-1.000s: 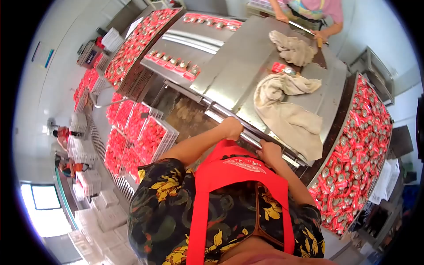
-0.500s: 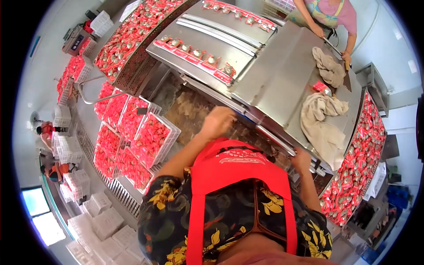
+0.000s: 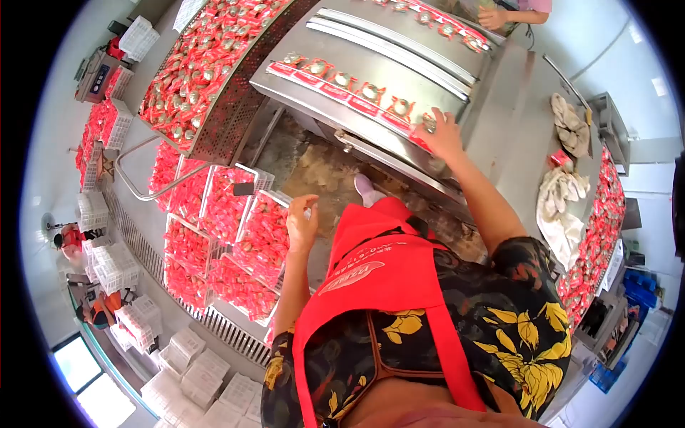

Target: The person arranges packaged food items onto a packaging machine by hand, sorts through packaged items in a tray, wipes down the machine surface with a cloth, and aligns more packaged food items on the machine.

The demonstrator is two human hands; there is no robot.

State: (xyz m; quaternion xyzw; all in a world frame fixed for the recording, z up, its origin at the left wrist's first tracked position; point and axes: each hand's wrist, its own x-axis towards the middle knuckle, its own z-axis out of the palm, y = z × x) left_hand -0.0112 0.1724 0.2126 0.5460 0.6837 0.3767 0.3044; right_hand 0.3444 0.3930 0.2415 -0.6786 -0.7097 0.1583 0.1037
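Observation:
My right hand [image 3: 444, 135] reaches over the front edge of a steel machine [image 3: 371, 60], fingers apart. Its fingertips are at the end packet [image 3: 429, 123] in the near row of red-and-clear packets; whether they grip it I cannot tell. More packets [image 3: 370, 90] lie side by side along that row, each with a round greenish item inside. My left hand [image 3: 303, 221] hangs in the air beside crates of red packets, fingers loosely bent and apart, with nothing seen in it.
A perforated trough [image 3: 207, 78] heaped with packets stands at left, above stacked white crates [image 3: 246, 196]. Cloths [image 3: 561, 207] lie on the right steel surface, near a long-handled tool [image 3: 567, 82]. A co-worker's hand [image 3: 492, 17] is at the far side. Wet floor lies below.
My right hand has left the front edge bar and moved up to the near row's end packet. My left hand has swung left. The co-worker's hands have left the long-handled tool.

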